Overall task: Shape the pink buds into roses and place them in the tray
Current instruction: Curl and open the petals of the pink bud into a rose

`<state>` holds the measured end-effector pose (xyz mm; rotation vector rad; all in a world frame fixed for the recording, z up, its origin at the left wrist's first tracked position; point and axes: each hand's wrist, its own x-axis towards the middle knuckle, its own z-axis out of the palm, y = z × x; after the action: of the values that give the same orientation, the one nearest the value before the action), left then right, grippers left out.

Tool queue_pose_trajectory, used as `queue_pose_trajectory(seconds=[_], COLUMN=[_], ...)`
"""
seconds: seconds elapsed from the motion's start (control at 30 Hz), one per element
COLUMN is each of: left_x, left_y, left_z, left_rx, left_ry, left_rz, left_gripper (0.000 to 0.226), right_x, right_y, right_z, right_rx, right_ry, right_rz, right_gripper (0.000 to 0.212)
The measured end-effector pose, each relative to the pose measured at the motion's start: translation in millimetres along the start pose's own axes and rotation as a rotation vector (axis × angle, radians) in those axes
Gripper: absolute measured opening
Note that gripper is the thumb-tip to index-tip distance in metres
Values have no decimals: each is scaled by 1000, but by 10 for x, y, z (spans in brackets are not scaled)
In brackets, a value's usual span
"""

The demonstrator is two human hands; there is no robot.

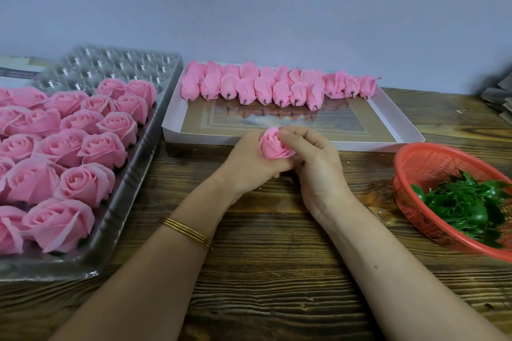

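Observation:
A pink bud [274, 145], partly opened into a rose, sits between both hands above the wooden table. My left hand [249, 163] cups it from below and the left. My right hand [313, 158] pinches its upper petals with thumb and fingers. Several shaped pink roses [83, 147] fill the near part of a clear plastic tray [133, 174] on the left; its far cups hold nothing. Two rows of closed pink buds [263, 86] lie along the far side of a white shallow box [382, 108].
A red plastic basket [415, 163] with green leaf pieces [465, 210] stands at the right edge. Folded paper lies at the far right. A pale wall closes off the back. Bare wooden table [263, 271] stretches in front of my hands.

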<state>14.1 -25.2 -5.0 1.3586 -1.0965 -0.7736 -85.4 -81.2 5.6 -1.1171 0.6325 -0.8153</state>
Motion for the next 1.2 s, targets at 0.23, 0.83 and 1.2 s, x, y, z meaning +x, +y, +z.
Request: queue_pose_trajectory(seconds=[0.23, 0.83, 1.2], left_x=[6, 31, 12], left_y=[25, 21, 64], left_z=[9, 78, 76], left_rx=[30, -342, -311], left_ry=[33, 270, 174], left_rz=[-19, -30, -28], left_gripper=[13, 10, 14], right_x=[3, -36, -67], right_y=[2, 140, 137], right_z=[15, -2, 63], right_rx=[7, -557, -558], right_ry=[9, 73, 92], right_rz=[-11, -300, -360], right_gripper=[24, 34, 29])
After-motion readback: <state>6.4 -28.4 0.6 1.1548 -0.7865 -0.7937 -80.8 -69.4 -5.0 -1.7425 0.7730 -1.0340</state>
